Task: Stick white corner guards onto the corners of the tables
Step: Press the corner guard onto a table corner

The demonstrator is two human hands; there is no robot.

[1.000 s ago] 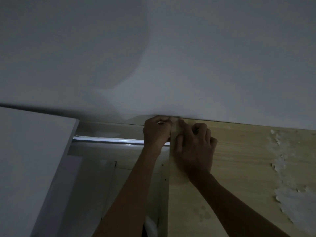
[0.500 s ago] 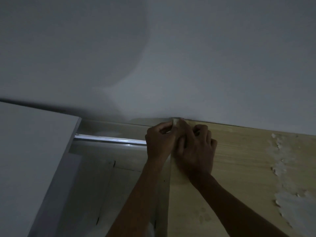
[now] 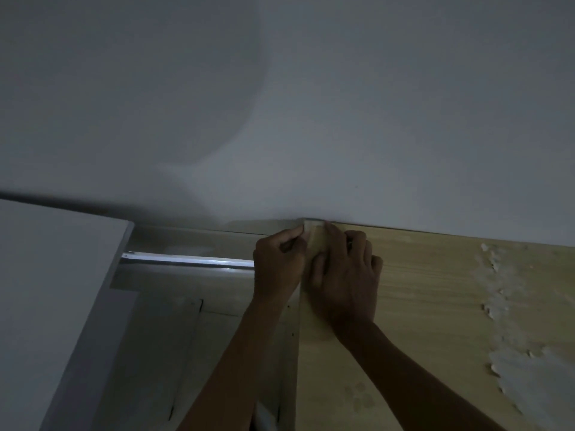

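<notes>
Corner guard pinched by both hands' fingers on wooden table corner against grey wall.

Desk: pale yellow-tan wood grain, irregular whitish peeled patches at right. Corner guard: off-white, dim. Wall: plain grey-white, soft shadow. Panel at left: plain white. Rail: shiny silver.

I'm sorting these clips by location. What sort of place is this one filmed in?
Probably a dim room indoors, perhaps a home. A wood-grain table with peeling veneer stands against a plain white wall, a white panel beside it. Both hands press a corner guard on.
</notes>
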